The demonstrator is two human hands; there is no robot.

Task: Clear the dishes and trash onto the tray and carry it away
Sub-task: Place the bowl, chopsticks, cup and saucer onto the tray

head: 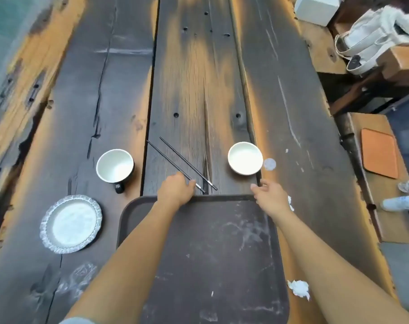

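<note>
A dark brown tray (206, 258) lies empty on the wooden table in front of me. Just past its far rim lie two black chopsticks (180, 163). My left hand (176, 189) rests at their near ends, fingertips touching one stick; whether it grips it is unclear. A white bowl (245, 158) stands to the right, and my right hand (270, 196) hovers open just below it, holding nothing. A white cup with a dark outside (115, 166) stands to the left. A silver-rimmed plate (71, 223) lies at the near left. Crumpled tissues (299, 288) lie right of the tray.
A small white disc (269, 164) lies beside the bowl. Another tissue scrap (290, 203) sits by my right wrist. Clear plastic wrap (80, 277) lies at the near left. A bench on the right carries an orange mat (378, 152) and a white bag (372, 40). Someone's shoes (400, 202) are beside it.
</note>
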